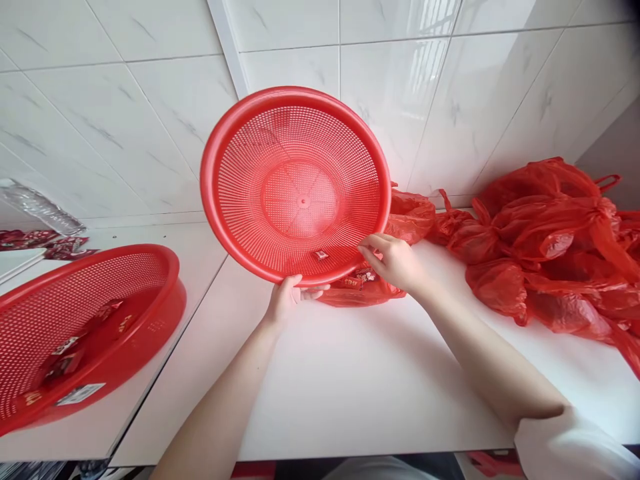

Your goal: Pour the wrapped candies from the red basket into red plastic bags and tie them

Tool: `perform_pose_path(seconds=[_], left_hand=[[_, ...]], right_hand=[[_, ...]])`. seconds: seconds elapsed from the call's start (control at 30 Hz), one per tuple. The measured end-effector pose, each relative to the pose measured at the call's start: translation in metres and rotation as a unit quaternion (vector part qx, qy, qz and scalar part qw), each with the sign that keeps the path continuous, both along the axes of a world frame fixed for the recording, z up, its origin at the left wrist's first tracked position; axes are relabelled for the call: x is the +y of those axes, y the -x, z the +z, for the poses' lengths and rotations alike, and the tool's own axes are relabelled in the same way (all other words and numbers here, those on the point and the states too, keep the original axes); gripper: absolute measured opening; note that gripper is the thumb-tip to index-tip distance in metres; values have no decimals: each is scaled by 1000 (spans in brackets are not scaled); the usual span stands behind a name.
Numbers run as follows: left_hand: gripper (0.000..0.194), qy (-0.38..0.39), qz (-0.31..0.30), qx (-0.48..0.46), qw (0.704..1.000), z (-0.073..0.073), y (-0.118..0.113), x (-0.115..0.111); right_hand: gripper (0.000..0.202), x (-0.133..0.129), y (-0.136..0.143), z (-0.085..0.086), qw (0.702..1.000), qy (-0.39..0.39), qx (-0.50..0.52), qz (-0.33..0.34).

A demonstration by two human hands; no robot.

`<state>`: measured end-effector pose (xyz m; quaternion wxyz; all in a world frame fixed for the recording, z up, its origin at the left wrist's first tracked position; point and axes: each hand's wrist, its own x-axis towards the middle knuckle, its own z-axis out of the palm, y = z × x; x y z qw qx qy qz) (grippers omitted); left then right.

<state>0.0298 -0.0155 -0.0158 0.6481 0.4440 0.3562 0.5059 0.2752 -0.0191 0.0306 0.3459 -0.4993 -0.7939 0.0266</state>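
Observation:
A red mesh basket [303, 180] is held tilted, its inside facing me, with one small red packet [321, 255] near its lower rim. My left hand [290, 297] grips the bottom rim, thumb on the inner side and fingers beneath. At the lower right of the rim is my right hand [390, 257], its thumb and fingers closed together by the rim; what they pinch is too small to make out. Below and behind the basket, an open red plastic bag [357, 299] lies on the white table [350, 380] with small red packets in it.
Another red basket [160, 333] with red packets stands at the left. Tied red plastic bags [545, 240] are piled at the right against the tiled wall [390, 87]. At the far left lie a clear plastic package [40, 207] and patterned red wrappers.

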Motion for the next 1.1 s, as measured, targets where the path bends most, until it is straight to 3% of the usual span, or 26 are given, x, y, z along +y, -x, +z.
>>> perform_pose_path(seconds=[0.2, 0.37, 0.53, 0.7, 0.8, 0.9, 1.0, 1.1], left_hand=[[32, -7, -94, 9, 996, 0, -14, -15], [35, -11, -57, 17, 998, -5, -13, -14], [31, -7, -14, 3, 1000, -7, -9, -6], [23, -12, 72, -19, 997, -6, 1, 5], [22, -20, 94, -33, 995, -1, 9, 10], [26, -21, 96, -32, 995, 5, 15, 11], [27, -15, 79, -34, 996, 8, 18, 10], [29, -3, 29, -9, 1000, 10, 19, 7]], right_hand=[[40, -2, 8, -9, 986, 64, -106, 114], [63, -1, 11, -16, 967, 114, -135, 182], [21, -2, 8, -6, 967, 83, -68, 232], [21, -3, -1, 5, 981, 85, 33, 172], [33, -1, -5, 4, 990, 106, 40, 85], [51, 2, -5, -2, 992, 116, 39, 3], [69, 4, -2, -8, 993, 105, 44, 10], [60, 6, -1, -12, 996, 59, 58, 11]])
